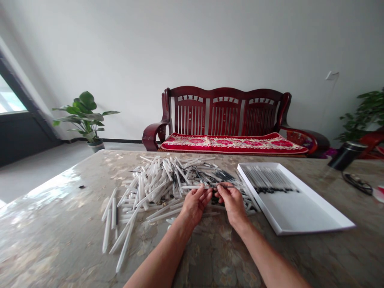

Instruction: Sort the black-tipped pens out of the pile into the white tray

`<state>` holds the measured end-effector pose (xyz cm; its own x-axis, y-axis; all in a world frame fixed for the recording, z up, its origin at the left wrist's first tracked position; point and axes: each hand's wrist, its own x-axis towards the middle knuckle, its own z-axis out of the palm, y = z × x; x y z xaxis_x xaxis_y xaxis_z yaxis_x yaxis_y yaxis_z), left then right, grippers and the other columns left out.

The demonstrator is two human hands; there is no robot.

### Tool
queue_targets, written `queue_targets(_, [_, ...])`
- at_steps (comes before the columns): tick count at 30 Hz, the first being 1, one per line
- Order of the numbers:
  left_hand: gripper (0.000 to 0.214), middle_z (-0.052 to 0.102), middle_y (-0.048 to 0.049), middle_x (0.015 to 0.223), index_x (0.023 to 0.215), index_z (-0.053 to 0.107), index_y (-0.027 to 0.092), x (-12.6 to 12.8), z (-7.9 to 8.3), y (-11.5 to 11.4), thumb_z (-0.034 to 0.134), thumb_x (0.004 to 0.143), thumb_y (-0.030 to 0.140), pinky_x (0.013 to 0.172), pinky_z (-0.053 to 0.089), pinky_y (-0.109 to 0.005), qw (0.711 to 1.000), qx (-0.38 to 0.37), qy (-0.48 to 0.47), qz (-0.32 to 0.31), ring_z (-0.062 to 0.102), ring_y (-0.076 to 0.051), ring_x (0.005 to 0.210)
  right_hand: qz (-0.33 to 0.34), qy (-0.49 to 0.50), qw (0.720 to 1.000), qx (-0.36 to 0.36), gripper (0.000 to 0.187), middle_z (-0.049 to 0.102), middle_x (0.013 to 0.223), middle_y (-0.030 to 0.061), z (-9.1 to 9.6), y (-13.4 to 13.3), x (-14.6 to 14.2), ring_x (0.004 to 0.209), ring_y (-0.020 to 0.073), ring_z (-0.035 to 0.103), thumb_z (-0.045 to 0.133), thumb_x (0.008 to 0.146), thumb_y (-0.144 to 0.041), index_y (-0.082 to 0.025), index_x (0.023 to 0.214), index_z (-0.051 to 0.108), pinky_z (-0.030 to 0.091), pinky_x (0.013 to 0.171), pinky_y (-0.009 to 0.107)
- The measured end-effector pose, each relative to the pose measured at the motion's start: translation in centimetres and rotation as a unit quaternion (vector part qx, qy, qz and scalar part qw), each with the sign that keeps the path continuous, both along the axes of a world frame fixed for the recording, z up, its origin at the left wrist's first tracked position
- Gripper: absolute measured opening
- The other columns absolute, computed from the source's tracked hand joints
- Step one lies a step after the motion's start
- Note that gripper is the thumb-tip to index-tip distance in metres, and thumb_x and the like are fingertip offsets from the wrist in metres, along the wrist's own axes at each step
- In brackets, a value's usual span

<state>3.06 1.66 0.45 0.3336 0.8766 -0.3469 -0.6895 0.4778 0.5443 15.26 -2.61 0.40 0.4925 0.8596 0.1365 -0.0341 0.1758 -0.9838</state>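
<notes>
Your left hand (194, 203) and right hand (233, 203) sit side by side over the middle of the table (60, 224), fingertips almost meeting. Your left hand is closed in a pinch on a white tube (192, 187), which lies level and runs out from your fingers toward 9 o'clock. Your right hand is pinched on a thin dark rod (227, 186), which lies in line with the tube and pokes out past your fingers toward 3 o'clock. The two pieces meet between your fingertips; you cannot tell whether the rod's end is inside the tube. The held pieces hover just above the near edge of the pile (156, 182) of loose white tubes and dark rods, which spreads from your hands toward 10 to 12 o'clock, with a few strays lying apart at 8 o'clock. At 3 o'clock, just beside your right hand, lies a white tray (303, 218) with a row of pens (270, 180) in its far half. Farther off at 2 o'clock stand a dark cup (346, 155) and a pair of glasses (357, 183). Beyond the table at 12 o'clock is a red wooden bench (225, 116).
</notes>
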Motion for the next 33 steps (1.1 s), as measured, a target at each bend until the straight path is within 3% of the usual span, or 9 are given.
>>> queue_targets(3, [0.011, 0.073, -0.0078, 0.073, 0.074, 0.063, 0.01, 0.1, 0.1, -0.1, 0.064, 0.085, 0.009, 0.062, 0.062, -0.019, 1.0, -0.007, -0.002, -0.004, 0.072, -0.013, 0.066, -0.002, -0.056, 0.998, 0.01, 0.036, 0.069, 0.065, 0.0021, 0.0, -0.1, 0.0, 0.058, 0.0171, 0.063, 0.068, 0.074, -0.05, -0.017, 0.088, 0.071, 0.047, 0.049, 0.025])
queue_targets(10, [0.01, 0.073, -0.0074, 0.071, 0.075, 0.063, 0.01, -0.1, 0.4, -0.5, 0.064, 0.085, 0.01, 0.061, 0.062, -0.021, 1.0, -0.003, 0.002, -0.026, 0.072, -0.013, 0.063, -0.005, -0.183, 0.982, 0.054, 0.026, 0.071, 0.086, 0.0047, 0.3, -0.1, 0.4, 0.076, 0.0192, 0.065, 0.064, 0.079, -0.044, -0.02, 0.084, 0.073, 0.052, 0.068, 0.029])
queue_targets(18, [0.009, 0.073, -0.0076, 0.072, 0.077, 0.064, 0.01, 0.2, 0.6, -1.1, 0.071, 0.08, 0.013, 0.061, 0.061, -0.021, 0.998, 0.013, -0.018, -0.056, 0.071, -0.013, 0.06, 0.033, -0.178, 0.982, 0.053, 0.023, 0.07, 0.085, 0.0043, 0.8, -0.2, 0.2, 0.082, 0.0204, 0.065, 0.066, 0.077, -0.04, -0.02, 0.086, 0.073, 0.051, 0.076, 0.031])
queue_targets(21, [0.005, 0.074, -0.0067, 0.078, 0.08, 0.066, 0.011, -0.1, 0.8, -0.9, 0.07, 0.082, 0.014, 0.066, 0.061, -0.022, 0.998, -0.005, -0.062, -0.026, 0.072, -0.013, 0.066, 0.071, -0.115, 0.991, 0.023, 0.038, 0.069, 0.083, 0.0019, 0.7, 0.0, 0.8, 0.073, 0.0179, 0.063, 0.07, 0.072, -0.04, -0.02, 0.105, 0.068, 0.051, 0.067, 0.028])
queue_targets(23, [0.002, 0.075, -0.0053, 0.082, 0.083, 0.067, 0.013, -0.4, 1.0, -0.6, 0.069, 0.083, 0.013, 0.069, 0.061, -0.022, 0.996, -0.024, -0.09, 0.004, 0.073, -0.013, 0.07, 0.088, -0.148, 0.985, 0.007, 0.036, 0.069, 0.081, 0.0012, 0.6, 0.2, 1.6, 0.07, 0.0172, 0.063, 0.068, 0.073, -0.035, -0.02, 0.105, 0.069, 0.05, 0.066, 0.028])
queue_targets(26, [0.003, 0.075, -0.004, 0.082, 0.084, 0.067, 0.014, -0.8, 1.2, -0.4, 0.065, 0.085, 0.011, 0.071, 0.061, -0.022, 0.991, -0.044, -0.124, 0.033, 0.073, -0.012, 0.072, 0.096, -0.337, 0.936, -0.024, 0.019, 0.069, 0.085, 0.0024, 0.5, 0.0, 2.8, 0.081, 0.0191, 0.064, 0.061, 0.076, -0.024, -0.023, 0.089, 0.074, 0.049, 0.077, 0.031])
queue_targets(29, [0.006, 0.074, -0.0038, 0.08, 0.086, 0.067, 0.014, -0.9, 1.3, -0.6, 0.062, 0.087, 0.01, 0.07, 0.061, -0.022, 0.987, -0.056, -0.15, 0.03, 0.073, -0.012, 0.071, 0.123, -0.492, 0.86, -0.051, 0.026, 0.069, 0.091, 0.0017, 0.6, -0.5, 3.1, 0.089, 0.0186, 0.065, 0.055, 0.081, -0.018, -0.029, 0.093, 0.076, 0.046, 0.08, 0.028])
queue_targets(33, [0.006, 0.074, -0.0045, 0.082, 0.088, 0.067, 0.013, -0.7, 1.1, -1.0, 0.062, 0.087, 0.011, 0.069, 0.06, -0.022, 0.987, -0.051, -0.155, 0.001, 0.072, -0.013, 0.072, 0.161, -0.601, 0.779, -0.072, 0.031, 0.068, 0.092, 0.0006, 1.4, -1.0, 2.4, 0.089, 0.017, 0.064, 0.053, 0.085, -0.016, -0.034, 0.1, 0.075, 0.045, 0.075, 0.024])
